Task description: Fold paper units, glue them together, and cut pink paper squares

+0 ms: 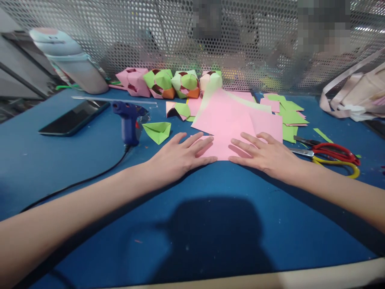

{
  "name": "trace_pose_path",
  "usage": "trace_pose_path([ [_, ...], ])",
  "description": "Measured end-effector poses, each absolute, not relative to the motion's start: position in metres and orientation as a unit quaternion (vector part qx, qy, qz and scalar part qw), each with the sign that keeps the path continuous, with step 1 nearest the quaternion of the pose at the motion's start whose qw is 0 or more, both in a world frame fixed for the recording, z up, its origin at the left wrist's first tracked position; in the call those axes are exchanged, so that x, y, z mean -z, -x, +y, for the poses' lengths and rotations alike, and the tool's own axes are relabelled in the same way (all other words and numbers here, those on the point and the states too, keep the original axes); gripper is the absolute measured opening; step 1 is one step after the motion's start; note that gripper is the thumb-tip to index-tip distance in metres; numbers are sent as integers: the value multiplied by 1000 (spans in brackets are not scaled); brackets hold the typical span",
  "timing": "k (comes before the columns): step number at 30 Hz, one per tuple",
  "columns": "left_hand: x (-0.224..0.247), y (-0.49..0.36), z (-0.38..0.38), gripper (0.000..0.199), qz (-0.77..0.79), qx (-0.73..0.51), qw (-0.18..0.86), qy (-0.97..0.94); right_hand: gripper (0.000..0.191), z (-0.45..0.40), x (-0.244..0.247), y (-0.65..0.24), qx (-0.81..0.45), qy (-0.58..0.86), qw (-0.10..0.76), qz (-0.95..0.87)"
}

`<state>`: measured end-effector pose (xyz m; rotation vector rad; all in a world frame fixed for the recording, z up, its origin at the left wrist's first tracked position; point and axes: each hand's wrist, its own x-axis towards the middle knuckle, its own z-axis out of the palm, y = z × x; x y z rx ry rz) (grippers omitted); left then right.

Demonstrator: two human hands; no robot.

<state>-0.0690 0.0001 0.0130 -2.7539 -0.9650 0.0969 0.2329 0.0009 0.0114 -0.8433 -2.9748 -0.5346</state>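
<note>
A pink sheet of paper (221, 147) lies flat on the blue table, its near edge between my two hands. My left hand (183, 154) rests on its left part with the fingers spread. On the right part lies my right hand (260, 152), its fingers also apart. Larger pink sheets (225, 110), one with a pale green edge, lie just beyond. Left of my left hand is a folded green paper piece (158, 131). Scissors with red and yellow handles (333, 154) lie to the right of my right hand.
A blue glue gun (129, 122), a phone (73, 118) and a bottle (72, 62) are at the left. Folded paper shapes (159, 83) line the perforated metal panel (168, 36). Green and pink pieces (290, 112) and ribbons (345, 94) are at the right.
</note>
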Motion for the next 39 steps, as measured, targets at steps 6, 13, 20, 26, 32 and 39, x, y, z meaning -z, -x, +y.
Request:
trace_pose_path([
  [6,-9,100,-11,67,-358,-18,89,929,71,-12,-6,-277,153,328,-14,-932],
  [13,-4,124,-23,70,-384,-29,95,918,66,-27,-7,-306,197,348,-36,-916],
  [20,-4,129,-31,56,-407,-13,72,910,63,-31,-1,-297,221,357,-13,-907],
  [26,-3,125,-37,50,-440,14,65,896,59,-36,3,-295,228,381,3,-896],
  [32,-24,147,-71,41,-467,0,46,883,52,-38,9,-304,236,384,57,-891],
  [39,-19,210,-139,61,-563,81,0,823,44,-37,11,-306,239,374,73,-893],
])
